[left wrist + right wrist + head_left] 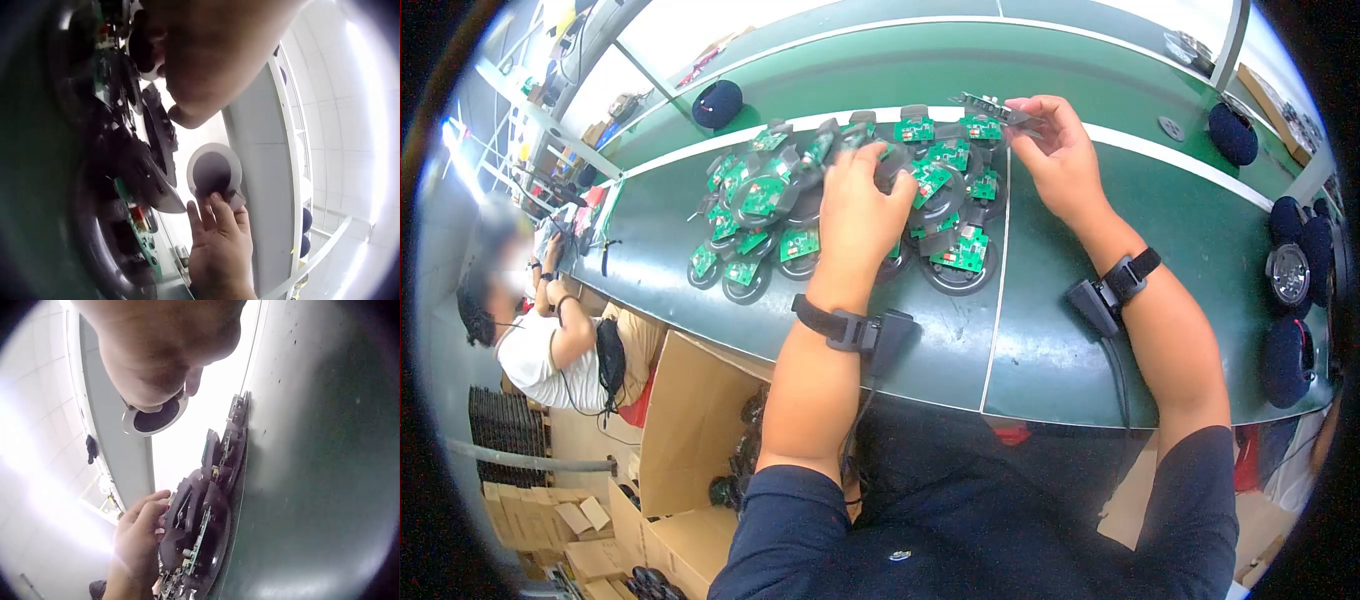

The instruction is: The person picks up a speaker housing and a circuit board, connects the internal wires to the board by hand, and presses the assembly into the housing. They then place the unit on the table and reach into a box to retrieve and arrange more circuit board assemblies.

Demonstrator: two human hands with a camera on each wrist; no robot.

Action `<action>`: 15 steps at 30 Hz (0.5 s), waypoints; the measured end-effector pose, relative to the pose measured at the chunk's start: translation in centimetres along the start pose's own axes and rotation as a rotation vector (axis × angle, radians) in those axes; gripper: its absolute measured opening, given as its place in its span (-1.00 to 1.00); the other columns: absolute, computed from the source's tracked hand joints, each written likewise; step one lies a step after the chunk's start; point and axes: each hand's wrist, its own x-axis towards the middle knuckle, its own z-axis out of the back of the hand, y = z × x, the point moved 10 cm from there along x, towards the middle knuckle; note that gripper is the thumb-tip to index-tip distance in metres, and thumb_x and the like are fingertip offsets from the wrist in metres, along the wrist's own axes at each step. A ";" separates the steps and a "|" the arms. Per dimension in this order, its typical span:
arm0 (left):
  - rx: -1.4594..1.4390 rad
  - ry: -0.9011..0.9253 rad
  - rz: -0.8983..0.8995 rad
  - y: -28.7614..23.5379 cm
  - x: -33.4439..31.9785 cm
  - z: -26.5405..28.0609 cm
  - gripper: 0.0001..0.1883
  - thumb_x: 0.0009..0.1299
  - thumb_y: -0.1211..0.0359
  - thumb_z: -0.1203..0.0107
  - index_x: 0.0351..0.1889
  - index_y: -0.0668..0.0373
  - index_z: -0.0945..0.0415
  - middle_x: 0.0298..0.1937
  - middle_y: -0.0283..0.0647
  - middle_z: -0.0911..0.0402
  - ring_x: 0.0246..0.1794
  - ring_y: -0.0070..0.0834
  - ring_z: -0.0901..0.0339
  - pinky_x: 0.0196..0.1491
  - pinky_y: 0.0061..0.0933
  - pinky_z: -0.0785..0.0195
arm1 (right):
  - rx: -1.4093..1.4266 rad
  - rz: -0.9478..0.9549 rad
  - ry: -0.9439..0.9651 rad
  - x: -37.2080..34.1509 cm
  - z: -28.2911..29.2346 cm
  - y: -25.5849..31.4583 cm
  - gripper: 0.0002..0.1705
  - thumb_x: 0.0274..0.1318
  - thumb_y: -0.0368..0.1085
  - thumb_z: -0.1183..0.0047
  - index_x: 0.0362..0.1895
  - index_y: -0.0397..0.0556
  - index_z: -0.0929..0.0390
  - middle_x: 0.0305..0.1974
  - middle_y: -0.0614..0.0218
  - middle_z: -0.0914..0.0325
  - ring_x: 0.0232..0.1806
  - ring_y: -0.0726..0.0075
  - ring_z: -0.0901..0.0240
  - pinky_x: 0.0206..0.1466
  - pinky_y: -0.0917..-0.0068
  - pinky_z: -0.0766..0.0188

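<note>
Currently, with 12 o'clock taken as straight away from my body across the table, my right hand pinches a round part between thumb and fingers, raised at about 2 o'clock from the middle of the pile. The left wrist view shows this part face-on, a pale ring around a dark centre, with my fingertips at its 6 o'clock edge. My left hand is over the pile, fingers directed toward its 12 o'clock side; it is blurred, and I cannot tell whether those fingers pinch a part or only touch one. I judge the round part light enough for a one-handed edge grip, and its body stiff, so that light pressure suffices without deforming it. The dark rims in the pile look smooth and glossy and may slide under a dry fingertip; set the thumb opposite the fingers rather than hooking from one side. I treat the green circuit boards as the fragile zone: their components are exposed, and pressing or levering on them could damage a joint. Take hold at bare rim only. A good example is the outer disc at 4 o'clock of the pile, whose near edge projects past its board. Where parts overlap, lift straight up before drawing sideways, since a board edge could snag or scrape its neighbour.
</note>
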 end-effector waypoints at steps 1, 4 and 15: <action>0.215 -0.154 -0.226 -2.6 -0.4 1.4 -0.62 0.24 0.31 -0.22 0.01 0.23 -0.58 -0.27 -0.12 -0.55 -0.17 -0.23 -0.55 -0.07 -0.29 -0.42 | -0.018 0.028 0.024 -0.1 -0.4 0.3 -0.68 0.16 -0.45 -0.18 -0.02 -0.09 -0.40 0.03 0.30 -0.54 0.08 0.42 -0.48 0.17 0.46 -0.42; -0.028 -0.120 -0.164 -2.2 -0.2 1.3 -0.71 0.22 0.31 -0.22 -0.11 0.18 -0.61 -0.14 -0.10 -0.55 -0.01 -0.12 -0.48 0.08 -0.22 -0.36 | -0.181 0.108 0.079 -0.3 -1.3 2.1 -0.69 0.13 -0.46 -0.19 -0.03 -0.08 -0.45 0.04 0.30 -0.55 0.10 0.40 -0.48 0.20 0.42 -0.40; -0.160 -0.072 -0.158 -2.3 -0.3 -0.2 -0.86 0.29 0.35 -0.16 -0.29 0.22 -0.56 -0.24 -0.09 -0.59 -0.15 -0.14 -0.52 -0.04 -0.20 -0.38 | -0.627 0.223 0.108 0.6 -5.3 4.3 -0.69 0.03 -0.47 -0.16 -0.07 -0.05 -0.53 -0.11 0.21 -0.53 -0.05 0.12 -0.51 0.08 0.32 -0.42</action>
